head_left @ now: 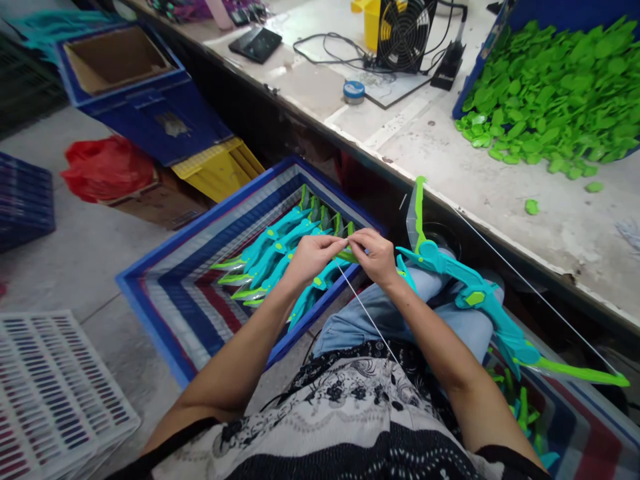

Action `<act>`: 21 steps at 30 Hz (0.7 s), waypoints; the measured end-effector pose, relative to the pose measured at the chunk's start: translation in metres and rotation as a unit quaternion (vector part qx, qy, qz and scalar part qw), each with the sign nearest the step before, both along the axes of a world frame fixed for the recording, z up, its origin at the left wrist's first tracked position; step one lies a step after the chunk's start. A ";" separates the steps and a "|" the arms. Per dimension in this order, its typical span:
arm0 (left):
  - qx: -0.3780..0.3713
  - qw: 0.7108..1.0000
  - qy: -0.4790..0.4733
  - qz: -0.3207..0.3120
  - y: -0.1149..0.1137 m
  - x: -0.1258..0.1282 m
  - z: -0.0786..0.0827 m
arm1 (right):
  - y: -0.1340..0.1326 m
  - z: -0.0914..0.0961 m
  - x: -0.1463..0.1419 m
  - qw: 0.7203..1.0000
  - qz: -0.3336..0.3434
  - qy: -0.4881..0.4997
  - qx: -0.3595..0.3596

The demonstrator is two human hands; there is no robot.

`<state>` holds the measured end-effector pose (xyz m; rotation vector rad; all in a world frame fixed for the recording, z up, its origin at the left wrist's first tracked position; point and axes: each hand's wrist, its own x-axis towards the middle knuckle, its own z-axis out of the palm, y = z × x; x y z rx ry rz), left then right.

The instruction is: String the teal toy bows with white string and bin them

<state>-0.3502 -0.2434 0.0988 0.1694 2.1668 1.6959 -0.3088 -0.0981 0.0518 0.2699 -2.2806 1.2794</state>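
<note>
Both hands meet over my lap. My left hand (pixel 313 257) and my right hand (pixel 377 257) pinch the green tip of a toy bow (pixel 347 255), fingers closed on it. A thin white string (pixel 367 317) runs from that tip down toward my body. A second teal and green toy bow (pixel 470 293) lies across my knees to the right, its own string stretched taut. In the blue crate (pixel 200 220) just beyond my hands lie several more teal bows (pixel 273 257).
A workbench (pixel 450 160) runs along the right, bearing a heap of green plastic pieces (pixel 550 93), a small fan (pixel 403 33), cables and a tape roll (pixel 353 91). On the floor stand blue and yellow crates, a red bag (pixel 105 167) and a white crate (pixel 45 393).
</note>
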 end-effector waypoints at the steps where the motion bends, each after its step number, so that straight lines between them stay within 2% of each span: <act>1: -0.008 1.000 -0.002 -0.006 -0.001 0.001 0.000 | -0.001 -0.002 0.002 1.000 -0.004 -0.007 0.006; 5: -0.006 1.000 -0.021 -0.020 -0.003 0.006 -0.002 | -0.006 -0.008 0.006 1.000 -0.009 -0.024 0.005; 9: -0.033 0.998 0.047 0.006 -0.004 0.008 -0.006 | -0.007 -0.010 0.008 1.000 -0.011 -0.015 0.010; 13: -0.095 0.989 0.107 -0.045 -0.008 0.006 -0.009 | -0.006 -0.012 0.011 0.994 -0.027 -0.021 0.103; 17: -0.159 0.971 0.157 -0.080 -0.005 0.007 -0.006 | -0.011 -0.009 0.011 0.972 -0.073 -0.081 0.208; 19: -0.143 0.976 0.147 -0.070 -0.002 0.010 -0.003 | -0.010 -0.003 0.013 0.967 -0.103 -0.101 0.211; 21: -0.075 0.991 0.103 -0.041 -0.004 0.014 -0.002 | 0.002 0.003 0.022 0.972 -0.103 -0.088 0.190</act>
